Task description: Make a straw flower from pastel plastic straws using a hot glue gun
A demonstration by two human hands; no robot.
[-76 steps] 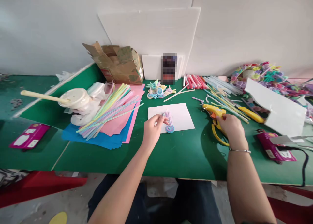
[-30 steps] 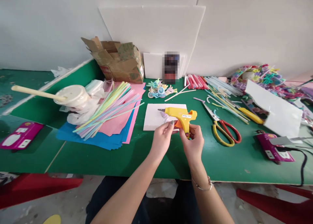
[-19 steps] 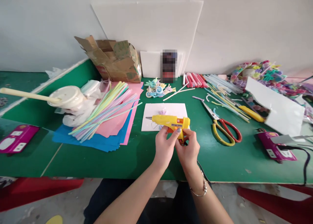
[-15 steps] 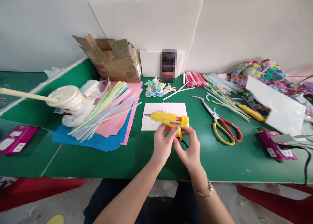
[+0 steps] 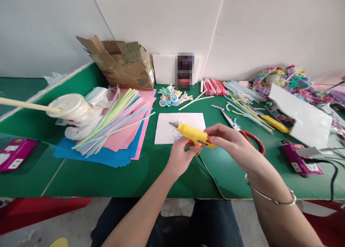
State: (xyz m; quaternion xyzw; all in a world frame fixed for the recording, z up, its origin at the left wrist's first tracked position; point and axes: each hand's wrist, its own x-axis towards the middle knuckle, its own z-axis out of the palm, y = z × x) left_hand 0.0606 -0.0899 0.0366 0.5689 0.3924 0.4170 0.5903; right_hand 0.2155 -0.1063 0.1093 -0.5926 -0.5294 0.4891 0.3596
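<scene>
A yellow hot glue gun [image 5: 192, 132] is held above the table, its metal nozzle pointing left and slightly up. My left hand [image 5: 181, 155] is wrapped around its lower part and handle. The fingers of my right hand [image 5: 228, 141] close on the gun's rear end; exactly what the fingertips pinch there is hard to make out. A black cord runs from the gun down to the table's front edge. Behind it lies a white foam sheet [image 5: 165, 128], with a small pastel piece [image 5: 177, 135] partly hidden by the gun.
Pastel pipe cleaners [image 5: 107, 121] lie on pink and blue sheets at left, near a lidded cup [image 5: 69, 105]. Scissors [image 5: 252, 141], a yellow cutter [image 5: 275, 124] and a purple power strip [image 5: 298, 159] are at right. A cardboard box [image 5: 126, 67] and curled pieces [image 5: 172, 96] stand farther back.
The glue gun has tilted, its nozzle moving right and its rear end dropping. My right hand has shifted from below the handle to the gun's rear, its forearm swinging right.
</scene>
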